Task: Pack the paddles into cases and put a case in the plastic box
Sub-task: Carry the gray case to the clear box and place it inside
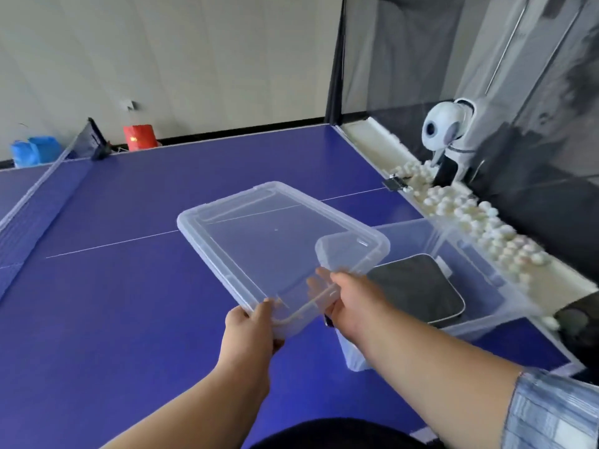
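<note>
Dark rectangular case (pixel 418 286) lying in clear plastic box (pixel 479 325), right of fingers (pixel 324 274); left hand (pixel 251 328), right hand (pixel 353 296) gripping clear rectangular plastic lid (pixel 269 241), fingers curling round its rim.

I counted one clear lid (pixel 275 234), one plastic box (pixel 486 322), one dark case (pixel 418 290), one white ball machine (pixel 450 134), one net (pixel 39 196), one red bin (pixel 139 137), and white balls (pixel 486 228) too crowded to number.

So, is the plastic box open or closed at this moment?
Open. The left hand and right hand hold the lid up, off the box; a dark case lies inside.
</note>
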Action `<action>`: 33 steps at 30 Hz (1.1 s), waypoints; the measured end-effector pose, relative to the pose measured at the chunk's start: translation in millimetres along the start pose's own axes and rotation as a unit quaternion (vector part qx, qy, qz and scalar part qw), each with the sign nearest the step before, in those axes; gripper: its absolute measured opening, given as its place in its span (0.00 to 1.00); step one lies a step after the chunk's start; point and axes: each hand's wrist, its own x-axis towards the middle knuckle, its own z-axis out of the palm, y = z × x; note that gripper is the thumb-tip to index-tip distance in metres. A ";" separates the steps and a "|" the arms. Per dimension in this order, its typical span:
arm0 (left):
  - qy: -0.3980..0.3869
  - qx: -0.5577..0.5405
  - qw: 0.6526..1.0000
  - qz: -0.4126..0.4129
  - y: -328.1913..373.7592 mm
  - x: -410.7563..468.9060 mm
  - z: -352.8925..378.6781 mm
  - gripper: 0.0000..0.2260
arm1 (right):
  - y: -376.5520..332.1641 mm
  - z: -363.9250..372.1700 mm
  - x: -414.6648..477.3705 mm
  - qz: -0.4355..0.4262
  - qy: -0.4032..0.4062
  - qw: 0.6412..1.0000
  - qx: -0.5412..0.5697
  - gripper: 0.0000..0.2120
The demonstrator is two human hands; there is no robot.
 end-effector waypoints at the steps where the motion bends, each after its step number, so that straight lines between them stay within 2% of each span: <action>1: -0.020 0.001 1.000 -0.011 -0.7 -2.7 9.7 0.14 | -15.9 -17.5 -0.1 -0.007 -0.003 1.000 -0.011 0.08; 3: -0.028 -0.026 0.999 -0.029 0.6 -3.9 29.2 0.11 | -47.5 -53.4 -1.1 -0.018 -0.011 0.999 -0.038 0.09; 7: 0.031 -0.105 0.992 -0.065 6.4 8.5 72.6 0.08 | -108.0 -122.4 -0.3 -0.041 -0.007 0.992 -0.118 0.11; 10: 0.076 -0.126 0.986 -0.082 0.6 20.9 98.6 0.09 | -149.3 -168.5 8.6 -0.025 -0.005 0.983 -0.181 0.13; 12: 0.097 -0.098 0.987 -0.077 -6.4 27.1 110.1 0.14 | -175.3 -200.8 20.7 -0.008 -0.001 0.978 -0.208 0.13; 15: 0.153 -0.065 0.984 -0.060 -13.6 33.7 122.8 0.31 | -212.6 -249.6 43.5 0.019 0.009 0.973 -0.229 0.10; 17: 0.181 -0.010 0.983 -0.042 -17.6 29.4 129.9 0.36 | -236.5 -273.8 58.0 0.031 0.005 0.970 -0.243 0.12; 18: 0.177 0.028 0.983 -0.029 -20.3 25.3 134.2 0.32 | -247.2 -282.2 64.8 0.035 0.000 0.968 -0.250 0.12; 20: 0.150 0.108 0.983 -0.002 -26.7 16.5 144.5 0.17 | -263.6 -292.2 78.8 0.023 -0.005 0.961 -0.275 0.13; 22: 0.137 0.174 0.975 0.025 -34.0 6.5 156.3 0.10 | -272.0 -296.4 93.7 -0.026 0.017 0.942 -0.335 0.11; 25: 0.163 0.222 0.960 0.045 -46.7 -4.3 168.7 0.08 | -276.3 -295.8 113.3 -0.129 0.069 0.876 -0.461 0.11; 28: 0.201 0.279 0.938 0.048 -59.9 -13.2 172.0 0.09 | -277.0 -290.6 124.7 -0.157 0.074 0.824 -0.539 0.20; 30: 0.215 0.309 0.925 0.045 -68.6 -17.2 171.5 0.09 | -275.5 -288.5 134.6 -0.147 0.068 0.818 -0.552 0.25; 33: 0.230 0.336 0.913 0.035 -80.8 -20.2 170.5 0.10 | -268.6 -288.4 146.6 -0.138 0.052 0.821 -0.551 0.25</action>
